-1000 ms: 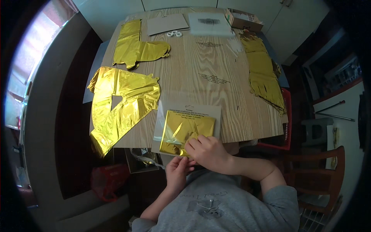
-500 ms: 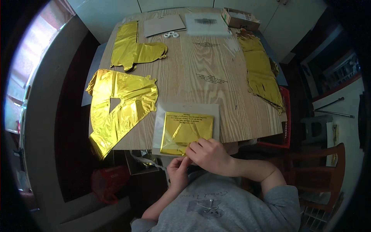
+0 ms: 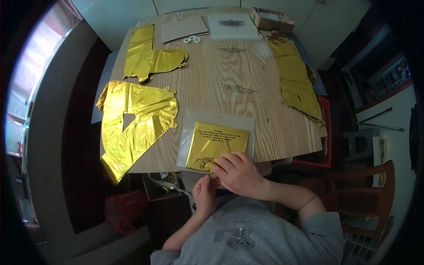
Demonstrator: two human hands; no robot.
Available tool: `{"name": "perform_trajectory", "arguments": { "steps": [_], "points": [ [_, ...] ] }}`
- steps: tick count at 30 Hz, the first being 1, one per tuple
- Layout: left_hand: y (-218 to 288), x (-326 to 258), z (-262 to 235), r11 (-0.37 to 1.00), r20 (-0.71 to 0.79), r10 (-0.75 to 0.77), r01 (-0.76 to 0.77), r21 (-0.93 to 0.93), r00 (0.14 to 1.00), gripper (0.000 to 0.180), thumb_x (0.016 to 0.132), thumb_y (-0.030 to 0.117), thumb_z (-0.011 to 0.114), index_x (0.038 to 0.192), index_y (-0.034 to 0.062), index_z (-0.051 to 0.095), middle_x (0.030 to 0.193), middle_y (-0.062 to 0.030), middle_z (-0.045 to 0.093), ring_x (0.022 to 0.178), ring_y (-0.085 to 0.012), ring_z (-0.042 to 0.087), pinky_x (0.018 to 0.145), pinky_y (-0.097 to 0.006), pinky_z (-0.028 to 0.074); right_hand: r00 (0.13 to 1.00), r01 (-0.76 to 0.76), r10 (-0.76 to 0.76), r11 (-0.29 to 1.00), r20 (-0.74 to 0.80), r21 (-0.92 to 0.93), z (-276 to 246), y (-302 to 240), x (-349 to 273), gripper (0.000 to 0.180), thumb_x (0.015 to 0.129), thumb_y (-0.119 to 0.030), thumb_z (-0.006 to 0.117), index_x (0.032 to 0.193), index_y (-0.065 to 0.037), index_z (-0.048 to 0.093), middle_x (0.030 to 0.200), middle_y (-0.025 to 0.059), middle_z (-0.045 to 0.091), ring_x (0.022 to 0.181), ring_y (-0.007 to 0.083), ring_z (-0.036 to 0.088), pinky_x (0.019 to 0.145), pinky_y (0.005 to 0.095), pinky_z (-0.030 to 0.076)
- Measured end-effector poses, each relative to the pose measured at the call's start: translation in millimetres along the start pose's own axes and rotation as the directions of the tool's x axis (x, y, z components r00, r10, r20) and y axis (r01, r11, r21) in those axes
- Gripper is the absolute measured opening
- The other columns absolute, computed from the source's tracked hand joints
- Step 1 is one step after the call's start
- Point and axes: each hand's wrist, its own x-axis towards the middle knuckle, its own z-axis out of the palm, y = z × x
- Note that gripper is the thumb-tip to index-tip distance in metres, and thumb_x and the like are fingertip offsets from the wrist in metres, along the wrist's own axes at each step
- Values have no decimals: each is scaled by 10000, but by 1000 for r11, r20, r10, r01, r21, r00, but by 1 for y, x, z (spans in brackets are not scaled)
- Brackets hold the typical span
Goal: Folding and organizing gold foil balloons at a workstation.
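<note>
gold packet (image 3: 216, 142) now more askew

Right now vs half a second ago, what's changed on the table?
The packet of folded gold foil shifted slightly right and away from the body, turning a little clockwise. The right hand and left hand stay at its near edge; no visible grab or release. Unmoved, bar camera drift: foil piece with the cut-out, grey card.
</note>
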Motion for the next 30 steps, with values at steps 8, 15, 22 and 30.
{"name": "perform_trajectory", "arguments": {
  "steps": [8, 15, 22, 30],
  "points": [
    [6, 5, -2, 994, 83, -39, 30, 107, 996, 271, 1002, 210, 507, 1015, -36, 620, 947, -105, 671, 846, -169, 640, 782, -313, 518, 994, -104, 106, 992, -24, 74, 4, -1, -3, 375, 725, -169, 666, 1076, -59, 592, 1111, 92, 556, 1079, 262, 521, 948, 435, 400],
    [9, 7, -1, 981, 94, -72, 53, 188, 993, 283, 1002, 210, 510, 1023, -45, 630, 931, -101, 668, 809, -161, 628, 760, -284, 509, 989, -140, 141, 990, -45, 25, 10, 1, -4, 439, 683, -254, 716, 1061, -74, 584, 1090, 82, 544, 1094, 251, 502, 975, 458, 376],
    [11, 10, 2, 984, 99, -60, 43, 172, 993, 273, 992, 203, 530, 1069, -42, 621, 971, -102, 669, 848, -166, 637, 778, -282, 515, 986, -156, 154, 987, -68, -28, 13, 7, -8, 419, 711, -271, 712, 1060, -76, 584, 1080, 80, 542, 1112, 255, 493, 1004, 479, 361],
    [38, 11, 18, 947, 140, -117, 68, 313, 983, 268, 984, 91, 496, 1226, -7, 557, 1020, -83, 660, 907, -141, 634, 786, -262, 512, 981, -185, 188, 982, -57, 47, 7, 33, -17, 342, 787, -245, 698, 1066, -65, 615, 1194, 88, 560, 1189, 264, 491, 1028, 467, 377]
  ]
}}
